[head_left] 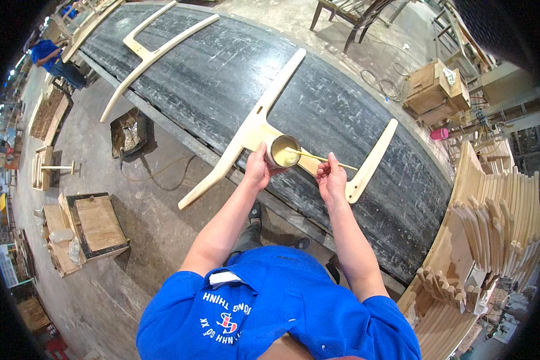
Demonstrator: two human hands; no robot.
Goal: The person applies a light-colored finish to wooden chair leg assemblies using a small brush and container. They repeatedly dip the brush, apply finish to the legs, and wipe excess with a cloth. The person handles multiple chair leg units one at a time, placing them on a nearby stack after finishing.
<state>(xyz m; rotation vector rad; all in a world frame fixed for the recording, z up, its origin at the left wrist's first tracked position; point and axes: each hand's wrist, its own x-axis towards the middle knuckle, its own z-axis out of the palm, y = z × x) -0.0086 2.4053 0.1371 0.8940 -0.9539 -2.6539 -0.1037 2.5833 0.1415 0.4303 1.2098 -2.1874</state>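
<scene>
My left hand (258, 168) is closed round the side of a small round pot (270, 157) holding a pale yellow, creamy substance. In my right hand (332, 178) a thin yellowish stick (315, 157) is pinched, its far end dipping into the pot. The pot hangs over a pale wooden chair frame (250, 127) with curved legs and a crosspiece, which lies on a long dark table (342, 114). Part of the crosspiece is hidden behind the pot and my hands.
A second wooden frame (145, 54) lies farther left on the table. Stacks of curved wooden parts (498, 222) stand at the right. On the floor to the left are a dark tray (131, 133) and a wooden box (99, 225). A person in blue (47, 55) stands far left.
</scene>
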